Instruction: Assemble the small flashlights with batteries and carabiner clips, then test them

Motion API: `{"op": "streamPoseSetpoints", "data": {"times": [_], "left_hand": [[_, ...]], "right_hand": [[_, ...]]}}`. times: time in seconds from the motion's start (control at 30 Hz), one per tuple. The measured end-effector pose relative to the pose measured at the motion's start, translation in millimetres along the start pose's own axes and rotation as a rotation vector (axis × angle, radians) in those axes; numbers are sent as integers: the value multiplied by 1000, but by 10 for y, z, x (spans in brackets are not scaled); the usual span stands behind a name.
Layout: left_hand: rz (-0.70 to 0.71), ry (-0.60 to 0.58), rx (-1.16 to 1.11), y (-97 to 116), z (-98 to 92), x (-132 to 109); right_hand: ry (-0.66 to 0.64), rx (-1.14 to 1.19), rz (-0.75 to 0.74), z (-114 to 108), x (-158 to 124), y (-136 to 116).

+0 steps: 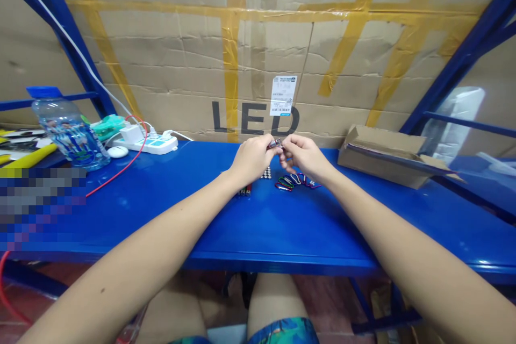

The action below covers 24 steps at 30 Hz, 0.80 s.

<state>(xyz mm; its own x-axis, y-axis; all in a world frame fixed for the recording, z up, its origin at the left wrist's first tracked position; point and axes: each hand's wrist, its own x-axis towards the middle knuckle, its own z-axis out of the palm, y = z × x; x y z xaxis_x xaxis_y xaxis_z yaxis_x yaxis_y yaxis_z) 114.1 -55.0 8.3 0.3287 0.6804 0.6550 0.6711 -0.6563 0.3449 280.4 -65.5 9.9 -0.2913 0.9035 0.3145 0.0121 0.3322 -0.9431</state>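
Note:
My left hand pinches a small shiny metallic piece above the blue table; its exact kind is too small to tell. The fingertips of my right hand close at the right end of that piece, and what they grip is hard to make out. Below the hands lie several coloured carabiners, green, red, silver and purple among them. A cluster of small silver round parts is partly covered by my left hand. Just under my left wrist, short dark and red cylinders lie side by side, partly hidden.
An open cardboard box sits at the right. On the left are a blue-capped bottle, a white power strip with plugs, a white mouse-like object and a red cable. A large taped carton stands behind the table.

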Motion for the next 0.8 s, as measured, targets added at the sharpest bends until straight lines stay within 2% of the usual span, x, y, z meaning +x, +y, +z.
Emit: {"op": "streamPoseSetpoints", "data": {"times": [0.2, 0.37, 0.53, 0.67, 0.8], "left_hand": [[4, 0, -49, 44, 14, -14], [-8, 17, -92, 57, 25, -17], [-8, 13, -140, 54, 29, -18], [-6, -31, -252, 58, -38, -13], [-16, -38, -343, 49, -96, 5]], "right_hand": [[138, 2, -40, 55, 18, 47], [129, -20, -100, 49, 12, 51], [156, -230, -210, -5, 28, 70], [222, -472, -321, -80, 48, 59], [264, -634, -366, -130, 50, 30]]}}
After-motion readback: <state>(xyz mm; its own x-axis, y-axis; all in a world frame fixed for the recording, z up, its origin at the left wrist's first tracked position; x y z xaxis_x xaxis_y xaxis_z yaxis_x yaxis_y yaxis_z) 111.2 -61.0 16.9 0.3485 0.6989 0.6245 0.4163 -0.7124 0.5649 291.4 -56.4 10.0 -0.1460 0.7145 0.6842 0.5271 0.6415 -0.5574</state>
